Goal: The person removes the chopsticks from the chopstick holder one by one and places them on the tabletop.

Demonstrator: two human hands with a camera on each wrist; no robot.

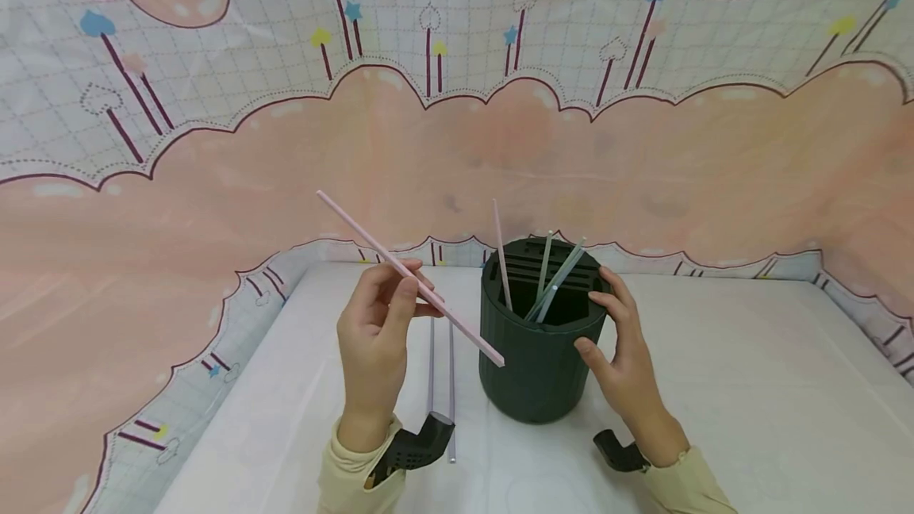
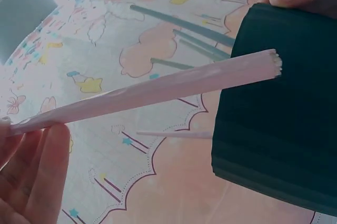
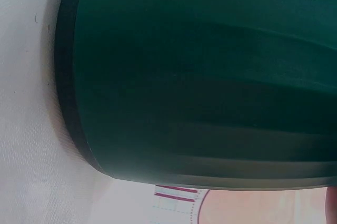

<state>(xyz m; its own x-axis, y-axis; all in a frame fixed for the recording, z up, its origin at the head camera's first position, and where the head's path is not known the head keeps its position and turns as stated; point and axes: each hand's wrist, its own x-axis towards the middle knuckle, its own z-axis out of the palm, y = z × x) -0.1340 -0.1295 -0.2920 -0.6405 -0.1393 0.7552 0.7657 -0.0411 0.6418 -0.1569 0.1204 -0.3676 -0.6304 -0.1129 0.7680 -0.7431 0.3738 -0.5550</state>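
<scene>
One pink straw (image 1: 410, 278) was in my left hand (image 1: 376, 331), pinched between thumb and fingertips a little below its middle, held in the air just left of the dark green holder (image 1: 539, 371) and above the white table (image 1: 714, 387). Its long axis ran on a slant: the far end pointed up and away to my left, toward the pink backdrop (image 1: 143, 260), and the near end pointed down and to my right, reaching in front of the holder's wall near the bottom, though I could not tell whether it touched. In the left wrist view that near tip (image 2: 274, 63) looked frayed or chewed. I judged it very light, thin-walled and a bit slick, stiff enough to hold its line but easy to crush or kink, so a gentle pinch near the middle, as I had it, seemed best for steering either end. My right hand (image 1: 628, 355) was wrapped round the holder's right side, fingers curled over the rim and wall, steadying it upright. Inside it stood another pink straw (image 1: 502, 256) and a few pale green ones (image 1: 553, 280), leaning out of the slotted top. Two clear straws (image 1: 441, 371) lay flat on the table between my left wrist and the holder, pointing straight away from me.
</scene>
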